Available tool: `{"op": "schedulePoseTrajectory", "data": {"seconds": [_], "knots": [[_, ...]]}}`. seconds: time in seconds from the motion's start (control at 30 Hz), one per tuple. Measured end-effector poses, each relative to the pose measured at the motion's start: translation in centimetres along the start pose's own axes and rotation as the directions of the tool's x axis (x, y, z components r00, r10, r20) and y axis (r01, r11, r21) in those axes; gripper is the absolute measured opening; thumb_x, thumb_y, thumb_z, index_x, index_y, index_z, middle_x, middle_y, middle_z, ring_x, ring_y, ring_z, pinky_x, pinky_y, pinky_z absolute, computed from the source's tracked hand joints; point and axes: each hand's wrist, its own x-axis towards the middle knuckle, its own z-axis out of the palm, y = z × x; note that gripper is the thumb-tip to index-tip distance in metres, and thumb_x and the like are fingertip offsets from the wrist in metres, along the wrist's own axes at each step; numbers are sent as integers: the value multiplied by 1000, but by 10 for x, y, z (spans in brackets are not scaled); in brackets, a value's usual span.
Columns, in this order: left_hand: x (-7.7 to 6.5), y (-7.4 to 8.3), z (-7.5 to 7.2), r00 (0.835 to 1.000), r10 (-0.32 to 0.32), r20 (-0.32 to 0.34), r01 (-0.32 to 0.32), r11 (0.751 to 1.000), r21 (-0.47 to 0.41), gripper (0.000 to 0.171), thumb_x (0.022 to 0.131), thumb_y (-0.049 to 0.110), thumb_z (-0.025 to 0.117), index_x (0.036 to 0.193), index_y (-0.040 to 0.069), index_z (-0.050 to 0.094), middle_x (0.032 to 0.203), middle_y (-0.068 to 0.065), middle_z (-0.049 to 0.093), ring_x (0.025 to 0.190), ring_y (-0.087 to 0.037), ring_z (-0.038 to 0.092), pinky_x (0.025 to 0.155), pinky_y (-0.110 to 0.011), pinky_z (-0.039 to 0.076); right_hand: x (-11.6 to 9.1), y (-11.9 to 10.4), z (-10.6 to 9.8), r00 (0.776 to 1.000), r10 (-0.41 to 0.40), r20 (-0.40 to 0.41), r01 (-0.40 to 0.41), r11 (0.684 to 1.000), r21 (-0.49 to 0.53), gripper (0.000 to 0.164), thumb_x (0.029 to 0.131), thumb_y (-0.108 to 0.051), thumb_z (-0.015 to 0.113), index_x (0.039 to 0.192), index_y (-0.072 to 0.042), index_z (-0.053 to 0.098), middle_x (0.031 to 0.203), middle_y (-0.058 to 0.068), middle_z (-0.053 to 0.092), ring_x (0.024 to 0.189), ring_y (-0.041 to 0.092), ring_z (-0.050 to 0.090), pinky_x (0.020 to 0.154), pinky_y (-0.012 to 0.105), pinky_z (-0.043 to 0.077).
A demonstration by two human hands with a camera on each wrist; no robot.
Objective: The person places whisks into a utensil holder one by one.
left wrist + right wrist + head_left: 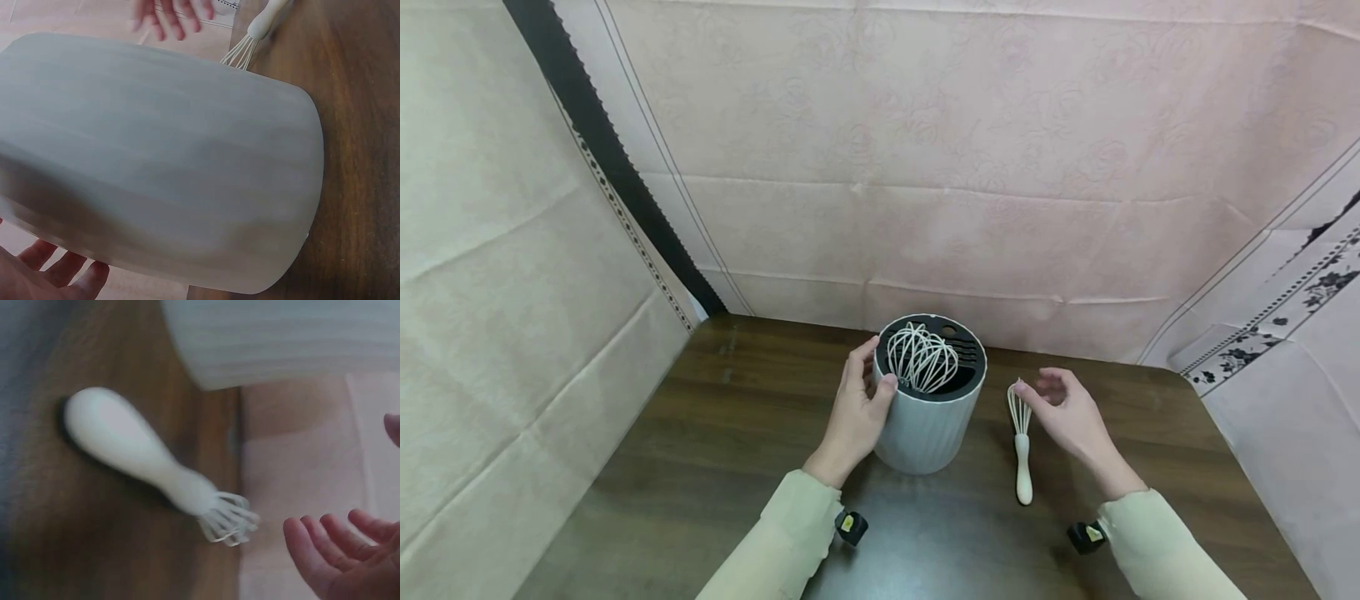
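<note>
A light grey utensil holder (928, 429) with a black slotted top (950, 332) stands on the table. The wire loops of a large whisk (922, 358) stick up out of its opening; the rest of that whisk is hidden inside. My left hand (859, 404) grips the holder's left side near the rim, thumb in front. A small whisk (1022, 454) with a pale handle lies right of the holder, wires pointing away from me. Over its wire end hovers my right hand (1071, 412), thumb and fingers apart with nothing between them, as the right wrist view shows.
The brown wooden table (700, 467) ends at a pale cloth wall (970, 167) close behind the holder. More cloth hangs at the left (497, 292) and right (1292, 400). Each wrist carries a small black camera (851, 527).
</note>
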Motion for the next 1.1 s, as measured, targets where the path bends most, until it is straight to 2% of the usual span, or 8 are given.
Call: {"op": "schedulePoseTrajectory", "data": {"seconds": [0.13, 0.23, 0.37, 0.47, 0.6, 0.8, 1.1], "knots": [[0, -1, 0, 1000, 0, -2, 0, 1000, -2, 57, 99, 41, 50, 149, 26, 27, 140, -5, 36, 124, -28, 43, 102, -50, 40, 1, 15, 6, 994, 104, 41, -104, 994, 12, 82, 86, -62, 59, 141, -4, 38, 129, 21, 54, 101, 32, 62, 82, 41, 51], [0, -1, -1, 1000, 1, 1, -1, 1000, -3, 58, 99, 40, 50, 149, 26, 26, 140, -5, 36, 125, -30, 43, 102, -50, 40, 0, 21, 11, 983, 163, 86, -169, 983, 68, 88, 85, -62, 61, 143, -1, 33, 131, 25, 50, 95, 34, 65, 76, 38, 56], [-1, -1, -1, 1000, -8, 0, 8, 1000, -2, 57, 99, 41, 49, 149, 26, 27, 140, -4, 36, 125, -29, 43, 103, -49, 40, -1, 25, 18, 965, 214, 151, -234, 964, 128, 92, 85, -57, 64, 144, 4, 28, 133, 30, 45, 104, 35, 61, 73, 38, 57], [-1, -1, -1, 1000, -12, 0, 12, 1000, -4, 57, 99, 42, 49, 149, 26, 27, 140, -4, 36, 125, -27, 43, 103, -48, 40, -2, 28, 22, 952, 242, 188, -269, 954, 135, 92, 86, -51, 67, 144, 6, 26, 132, 31, 45, 107, 35, 59, 73, 38, 57], [-1, -1, 0, 1000, -10, 2, 10, 1000, -3, 56, 99, 42, 49, 148, 28, 27, 139, -4, 37, 124, -26, 44, 102, -49, 40, -2, 33, 24, 941, 263, 214, -294, 947, 131, 90, 87, -46, 69, 144, 7, 25, 130, 31, 45, 106, 35, 59, 71, 39, 58], [-1, 0, 0, 1000, -1, 0, 1, 1000, -3, 55, 99, 42, 49, 148, 29, 28, 139, -5, 37, 124, -27, 44, 102, -49, 41, -1, 38, 27, 938, 271, 216, -304, 943, 136, 87, 86, -43, 71, 142, 8, 28, 129, 31, 46, 104, 33, 59, 70, 40, 58], [0, -1, 0, 1000, 4, 0, -4, 1000, 11, 56, 99, 41, 49, 148, 28, 27, 139, -5, 37, 124, -27, 44, 102, -45, 42, 1, 42, 32, 929, 299, 218, -329, 937, 118, 74, 87, -31, 72, 137, 8, 33, 114, 25, 55, 83, 21, 63, 66, 36, 57]]}}
